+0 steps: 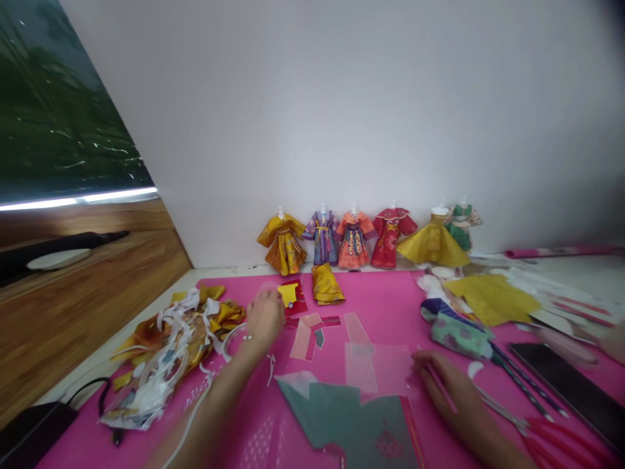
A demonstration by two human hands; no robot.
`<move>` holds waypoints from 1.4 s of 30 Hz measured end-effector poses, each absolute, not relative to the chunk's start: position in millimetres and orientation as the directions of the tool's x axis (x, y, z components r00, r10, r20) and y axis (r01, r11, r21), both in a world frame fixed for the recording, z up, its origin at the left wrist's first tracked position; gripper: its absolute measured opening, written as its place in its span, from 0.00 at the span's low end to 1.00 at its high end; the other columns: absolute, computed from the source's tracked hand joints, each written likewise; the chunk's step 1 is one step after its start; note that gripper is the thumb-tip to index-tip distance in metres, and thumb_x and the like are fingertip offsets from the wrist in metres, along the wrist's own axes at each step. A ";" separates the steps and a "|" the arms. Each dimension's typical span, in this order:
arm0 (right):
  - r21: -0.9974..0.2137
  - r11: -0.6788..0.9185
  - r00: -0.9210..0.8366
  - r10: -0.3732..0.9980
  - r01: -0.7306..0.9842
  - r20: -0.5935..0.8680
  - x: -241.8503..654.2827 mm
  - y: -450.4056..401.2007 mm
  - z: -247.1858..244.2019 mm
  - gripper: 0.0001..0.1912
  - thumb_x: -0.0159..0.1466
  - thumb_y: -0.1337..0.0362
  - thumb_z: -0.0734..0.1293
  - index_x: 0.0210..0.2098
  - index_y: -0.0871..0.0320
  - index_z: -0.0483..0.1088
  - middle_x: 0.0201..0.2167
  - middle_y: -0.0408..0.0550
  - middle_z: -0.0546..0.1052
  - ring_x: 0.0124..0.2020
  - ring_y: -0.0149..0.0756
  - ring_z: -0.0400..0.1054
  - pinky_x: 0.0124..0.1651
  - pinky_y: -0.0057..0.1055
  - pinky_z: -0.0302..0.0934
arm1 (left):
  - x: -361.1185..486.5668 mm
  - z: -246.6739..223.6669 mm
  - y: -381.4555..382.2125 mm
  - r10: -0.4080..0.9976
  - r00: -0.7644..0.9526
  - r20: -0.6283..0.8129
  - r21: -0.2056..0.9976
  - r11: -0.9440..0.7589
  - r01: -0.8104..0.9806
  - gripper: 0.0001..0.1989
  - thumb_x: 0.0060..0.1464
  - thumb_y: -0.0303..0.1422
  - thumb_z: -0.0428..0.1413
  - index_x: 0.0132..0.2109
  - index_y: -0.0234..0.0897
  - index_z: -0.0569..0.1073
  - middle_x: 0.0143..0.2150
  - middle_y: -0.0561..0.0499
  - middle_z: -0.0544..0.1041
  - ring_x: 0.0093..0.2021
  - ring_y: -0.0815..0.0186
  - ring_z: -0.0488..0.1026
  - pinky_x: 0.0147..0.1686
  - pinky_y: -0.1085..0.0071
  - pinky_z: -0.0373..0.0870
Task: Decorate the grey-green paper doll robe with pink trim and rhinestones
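Observation:
My left hand reaches to the far left of the pink mat, right beside a small yellow piece lying on red fabric. Its fingertips are mostly hidden, so their grip cannot be made out. With bent fingers, my right hand pinches the right edge of a clear plastic sheet. Below that sheet lies a grey-green fabric piece with a red motif. Pale pink cut pieces and a strip with a grid pattern lie between my hands.
Several small doll dresses stand along the wall, with a folded gold garment before them. Fabric scraps heap up at left. Red-handled scissors, pencils, a green pouch and a dark phone-like slab lie right.

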State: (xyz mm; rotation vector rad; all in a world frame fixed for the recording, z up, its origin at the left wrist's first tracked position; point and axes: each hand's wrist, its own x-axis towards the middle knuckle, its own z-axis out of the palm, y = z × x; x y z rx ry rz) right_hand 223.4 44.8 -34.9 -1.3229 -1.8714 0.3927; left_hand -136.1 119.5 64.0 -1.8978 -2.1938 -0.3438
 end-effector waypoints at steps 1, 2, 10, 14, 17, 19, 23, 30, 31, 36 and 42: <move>-0.647 0.408 -0.136 0.894 0.644 0.427 222.8 44.8 -33.7 0.10 0.65 0.62 0.57 0.42 0.57 0.65 0.35 0.52 0.76 0.37 0.43 0.73 0.40 0.37 0.66 | -146.1 62.6 127.2 0.933 -0.195 0.303 0.023 0.198 0.980 0.13 0.61 0.36 0.52 0.50 0.34 0.69 0.49 0.46 0.71 0.48 0.58 0.69 0.47 0.54 0.66; -0.650 0.409 -0.136 0.893 0.640 0.428 222.3 44.9 -32.6 0.10 0.65 0.62 0.57 0.42 0.57 0.65 0.35 0.52 0.77 0.37 0.43 0.73 0.40 0.37 0.66 | -155.6 60.8 134.4 0.924 -0.250 0.290 0.013 0.257 0.966 0.14 0.60 0.36 0.53 0.51 0.34 0.69 0.50 0.45 0.71 0.48 0.58 0.70 0.47 0.54 0.67; -0.667 0.394 -0.111 0.898 0.632 0.425 220.6 45.0 -31.0 0.11 0.64 0.60 0.57 0.41 0.56 0.67 0.34 0.53 0.77 0.37 0.44 0.73 0.41 0.39 0.67 | -201.0 46.4 164.8 0.879 -0.470 0.078 -0.019 0.472 0.881 0.14 0.60 0.36 0.54 0.50 0.33 0.69 0.48 0.45 0.72 0.44 0.60 0.72 0.42 0.58 0.71; -0.681 0.386 -0.114 0.905 0.623 0.410 219.7 44.7 -29.7 0.11 0.65 0.60 0.56 0.41 0.57 0.66 0.34 0.53 0.77 0.37 0.45 0.73 0.40 0.39 0.67 | -206.4 42.2 170.0 0.871 -0.491 0.036 -0.020 0.492 0.871 0.15 0.60 0.37 0.53 0.50 0.34 0.69 0.49 0.45 0.72 0.45 0.59 0.72 0.43 0.57 0.70; -0.686 0.381 -0.110 0.908 0.620 0.404 219.3 44.8 -29.1 0.11 0.65 0.60 0.56 0.41 0.57 0.66 0.34 0.54 0.76 0.37 0.44 0.73 0.40 0.39 0.67 | -208.8 38.6 172.2 0.869 -0.493 0.030 -0.020 0.494 0.869 0.15 0.60 0.37 0.53 0.51 0.34 0.69 0.50 0.45 0.71 0.46 0.58 0.71 0.45 0.56 0.70; -0.687 0.377 -0.107 0.909 0.622 0.402 219.4 45.3 -29.5 0.11 0.65 0.60 0.56 0.41 0.57 0.66 0.34 0.53 0.76 0.37 0.44 0.73 0.40 0.39 0.67 | -210.3 36.3 173.0 0.870 -0.492 0.032 -0.019 0.493 0.870 0.15 0.60 0.38 0.53 0.51 0.34 0.69 0.50 0.45 0.71 0.47 0.58 0.71 0.46 0.55 0.69; -0.692 0.381 -0.109 0.909 0.614 0.403 220.1 46.0 -31.2 0.11 0.64 0.60 0.57 0.40 0.56 0.67 0.34 0.52 0.77 0.36 0.44 0.73 0.39 0.39 0.67 | -211.9 33.4 174.0 0.867 -0.497 0.031 -0.009 0.498 0.867 0.15 0.60 0.38 0.53 0.51 0.34 0.69 0.51 0.44 0.71 0.48 0.58 0.71 0.46 0.55 0.69; -0.682 0.389 -0.133 0.908 0.619 0.397 221.5 44.7 -31.5 0.10 0.65 0.61 0.56 0.41 0.57 0.65 0.34 0.52 0.76 0.36 0.43 0.72 0.40 0.39 0.66 | -207.9 32.7 174.3 0.876 -0.482 0.032 0.000 0.482 0.876 0.15 0.60 0.37 0.53 0.51 0.34 0.69 0.51 0.44 0.70 0.48 0.58 0.71 0.46 0.55 0.69; -0.678 0.389 -0.135 0.908 0.623 0.397 221.4 44.6 -31.1 0.10 0.65 0.61 0.56 0.41 0.57 0.65 0.34 0.53 0.76 0.36 0.43 0.72 0.40 0.39 0.66 | -207.1 32.4 174.0 0.879 -0.476 0.033 0.000 0.476 0.879 0.15 0.60 0.37 0.53 0.51 0.34 0.69 0.51 0.44 0.70 0.48 0.58 0.71 0.46 0.55 0.69; -0.660 0.402 -0.136 0.899 0.635 0.417 220.4 43.8 -28.0 0.10 0.65 0.62 0.56 0.41 0.56 0.65 0.34 0.51 0.76 0.36 0.43 0.73 0.39 0.38 0.66 | -204.5 31.8 172.3 0.886 -0.461 0.043 0.009 0.461 0.887 0.15 0.60 0.37 0.53 0.51 0.34 0.69 0.50 0.45 0.71 0.47 0.58 0.71 0.45 0.55 0.70; -0.677 0.409 -0.144 0.899 0.611 0.414 219.3 42.7 -24.2 0.08 0.65 0.63 0.56 0.41 0.56 0.64 0.33 0.50 0.75 0.36 0.42 0.72 0.38 0.36 0.65 | -206.4 31.1 173.1 0.895 -0.443 0.060 0.073 0.438 0.896 0.15 0.60 0.37 0.53 0.51 0.34 0.69 0.51 0.44 0.70 0.47 0.58 0.71 0.45 0.55 0.69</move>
